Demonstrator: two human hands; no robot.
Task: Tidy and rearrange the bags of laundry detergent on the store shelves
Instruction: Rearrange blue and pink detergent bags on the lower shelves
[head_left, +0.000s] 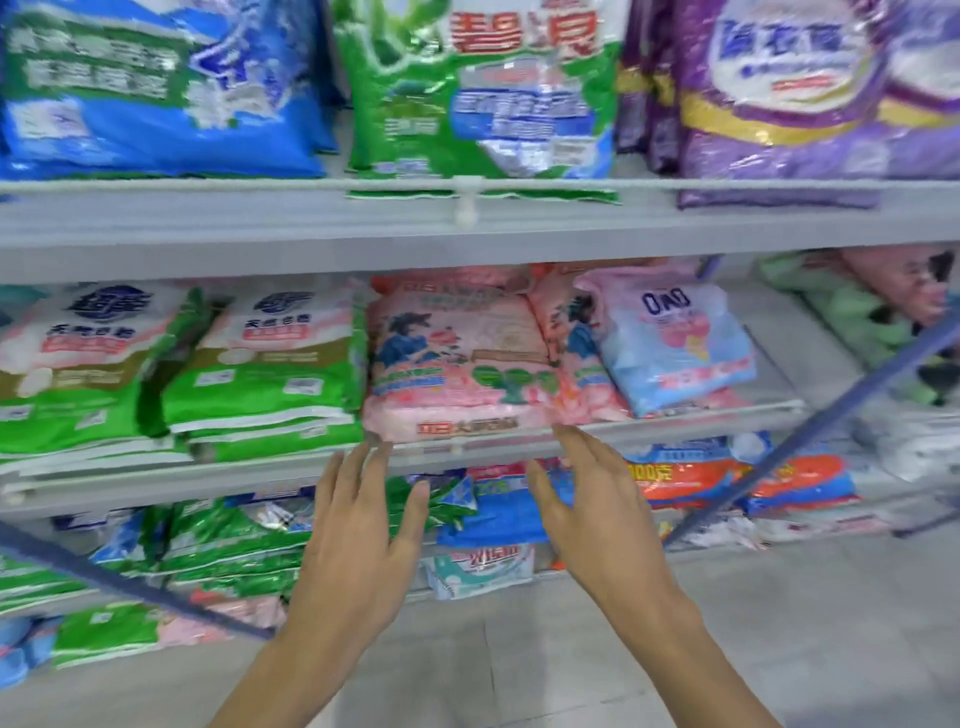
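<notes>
A stack of pink detergent bags (457, 364) lies on the middle shelf (208, 480), its front edge at the rail. My left hand (358, 530) and my right hand (597, 509) hover just below and in front of that stack, fingers spread and straight, holding nothing. The right fingertips reach the shelf rail under the pink stack. A light blue and pink bag (675, 348) leans on a second pink stack to the right. Green and white bags (260, 374) are stacked to the left.
The upper shelf carries a blue bag (156, 88), a green bag (478, 93) and purple bags (789, 98). The lower shelf holds mixed green, blue and orange bags (691, 475). Blue metal bars (810, 436) cross in front at both sides. Grey floor lies below.
</notes>
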